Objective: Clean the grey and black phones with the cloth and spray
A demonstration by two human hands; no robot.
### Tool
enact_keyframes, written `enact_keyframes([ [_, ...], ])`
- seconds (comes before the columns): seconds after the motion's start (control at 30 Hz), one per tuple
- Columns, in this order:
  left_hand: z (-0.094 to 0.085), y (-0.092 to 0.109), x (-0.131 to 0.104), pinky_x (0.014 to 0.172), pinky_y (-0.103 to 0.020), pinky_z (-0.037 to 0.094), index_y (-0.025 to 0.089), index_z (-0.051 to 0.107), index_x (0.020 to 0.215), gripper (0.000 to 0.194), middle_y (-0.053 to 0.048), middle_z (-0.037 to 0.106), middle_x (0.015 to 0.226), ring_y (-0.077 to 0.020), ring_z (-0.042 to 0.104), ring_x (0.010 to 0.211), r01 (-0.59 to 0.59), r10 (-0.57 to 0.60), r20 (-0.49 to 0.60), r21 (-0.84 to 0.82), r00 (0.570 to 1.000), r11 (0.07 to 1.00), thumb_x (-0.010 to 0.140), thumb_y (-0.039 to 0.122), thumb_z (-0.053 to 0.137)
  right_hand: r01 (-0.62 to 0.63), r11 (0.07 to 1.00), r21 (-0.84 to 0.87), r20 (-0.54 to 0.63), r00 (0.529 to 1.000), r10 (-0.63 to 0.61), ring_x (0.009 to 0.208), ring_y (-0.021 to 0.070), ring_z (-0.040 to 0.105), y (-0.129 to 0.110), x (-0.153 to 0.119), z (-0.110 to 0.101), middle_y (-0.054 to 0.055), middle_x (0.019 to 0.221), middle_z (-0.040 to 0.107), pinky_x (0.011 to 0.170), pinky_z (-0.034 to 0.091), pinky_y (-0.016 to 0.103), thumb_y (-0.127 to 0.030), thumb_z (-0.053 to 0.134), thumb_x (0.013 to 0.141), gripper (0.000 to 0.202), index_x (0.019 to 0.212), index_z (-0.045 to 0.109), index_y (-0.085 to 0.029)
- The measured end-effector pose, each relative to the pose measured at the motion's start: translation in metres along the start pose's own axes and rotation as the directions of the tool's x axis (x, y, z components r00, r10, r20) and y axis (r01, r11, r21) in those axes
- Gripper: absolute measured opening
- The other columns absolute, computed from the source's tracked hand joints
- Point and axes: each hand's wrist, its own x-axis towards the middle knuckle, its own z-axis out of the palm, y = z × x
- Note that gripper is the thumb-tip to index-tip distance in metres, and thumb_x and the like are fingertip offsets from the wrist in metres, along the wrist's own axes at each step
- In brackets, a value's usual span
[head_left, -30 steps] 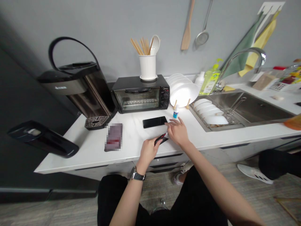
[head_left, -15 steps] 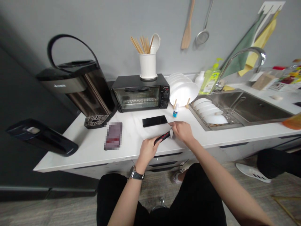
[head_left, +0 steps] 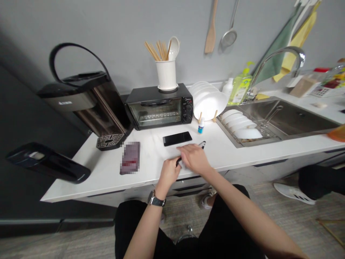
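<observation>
My left hand (head_left: pixel 169 172) is closed around the near-left end of a slim black phone case (head_left: pixel 203 144), held tilted just above the counter. My right hand (head_left: pixel 194 158) lies over the middle of the case, fingers bent down onto it. The grey cloth in those fingers is hidden under the hand at this moment. A black phone (head_left: pixel 177 139) lies flat on the counter just beyond both hands. Behind my right hand stands a small white spray bottle with a blue label (head_left: pixel 201 126). To the left lies a blurred-out purplish flat item (head_left: pixel 130 158).
A black toaster oven (head_left: pixel 159 108) bears a white utensil holder (head_left: pixel 166 75). Left are a dark water dispenser (head_left: pixel 102 104) and a dark upright flask-like object (head_left: pixel 51 163). White plates (head_left: pixel 210 104) stand racked beside the sink (head_left: pixel 291 122). Another person's shoe (head_left: pixel 293 193) shows at right.
My right hand has slid left along the case, from its far end towards my left hand. The far end now shows beyond the hand; the cloth has gone out of sight.
</observation>
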Motion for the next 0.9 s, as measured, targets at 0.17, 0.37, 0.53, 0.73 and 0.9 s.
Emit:
enact_keyframes([
  [0.17,-0.005,0.018,0.004,0.088,-0.034,0.061,0.022,0.078,0.119,0.027,-0.010,0.083,0.114,-0.0275,0.080,0.101,0.025,-0.026,0.026,0.030,0.999,0.999,0.107,0.033,0.057,-0.223,0.972,-0.073,-0.006,0.975,0.223,0.108,0.0269,0.074,0.063,0.006,-0.015,0.012,0.107,0.082,0.103,0.049,0.041,-0.021,0.037,0.108,0.044,0.105,0.081,-0.016],
  [0.37,0.006,-0.001,0.003,0.075,-0.035,0.061,0.016,0.076,0.086,0.026,-0.009,0.079,0.081,-0.0243,0.076,0.073,0.069,-0.072,0.022,0.137,0.997,0.988,0.095,0.005,0.054,0.057,0.995,0.078,-0.072,0.996,-0.051,0.116,0.0273,0.071,-0.036,0.005,0.011,0.012,0.119,0.080,0.109,0.048,0.045,-0.022,0.048,0.103,0.035,0.121,0.077,-0.014],
  [0.53,0.005,-0.004,0.000,0.080,-0.034,0.061,0.014,0.077,0.096,0.025,-0.011,0.081,0.089,-0.0253,0.077,0.082,0.055,-0.063,0.046,0.156,0.997,0.986,0.091,0.002,0.056,0.179,0.981,0.078,-0.025,0.984,-0.178,0.115,0.0264,0.070,-0.041,-0.004,0.009,0.015,0.123,0.078,0.097,0.051,0.042,-0.031,0.044,0.109,0.045,0.145,0.062,-0.011],
  [0.73,-0.004,0.018,0.004,0.087,-0.033,0.061,0.023,0.078,0.122,0.028,-0.009,0.084,0.109,-0.0257,0.081,0.095,-0.007,0.005,0.034,0.058,0.999,0.998,0.107,0.031,0.056,-0.111,0.993,-0.047,0.021,0.993,0.112,0.101,0.0251,0.073,0.063,0.001,-0.018,0.012,0.107,0.081,0.104,0.046,0.041,-0.032,0.039,0.112,0.042,0.112,0.078,-0.016],
  [0.9,0.001,0.010,0.006,0.078,-0.032,0.061,0.019,0.080,0.101,0.023,-0.009,0.083,0.094,-0.0245,0.080,0.083,0.018,-0.021,0.027,0.109,0.999,0.994,0.104,0.023,0.058,-0.074,0.997,0.007,-0.090,0.993,0.074,0.122,0.0283,0.069,0.018,0.006,0.000,0.014,0.121,0.079,0.118,0.040,0.048,-0.028,0.041,0.110,0.039,0.117,0.076,-0.013],
])
